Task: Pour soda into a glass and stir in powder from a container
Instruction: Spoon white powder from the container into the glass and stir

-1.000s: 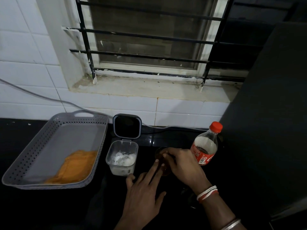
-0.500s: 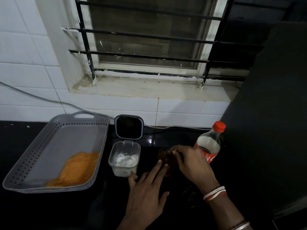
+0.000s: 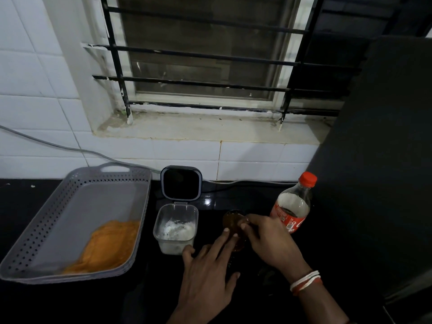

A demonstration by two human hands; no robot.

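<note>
1. The glass (image 3: 230,221), holding brown soda, stood between the open powder container (image 3: 174,230) and the bottle (image 3: 292,206).
2. The left hand (image 3: 205,274) kept fingers straight, tips touching the glass.
3. The right hand (image 3: 268,242) curled over the rim; its grip could not be determined.

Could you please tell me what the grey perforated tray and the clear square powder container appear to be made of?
The grey perforated tray looks like matte moulded plastic, given its holed rim. The clear square container seems transparent plastic: powder shows through its walls.
</note>
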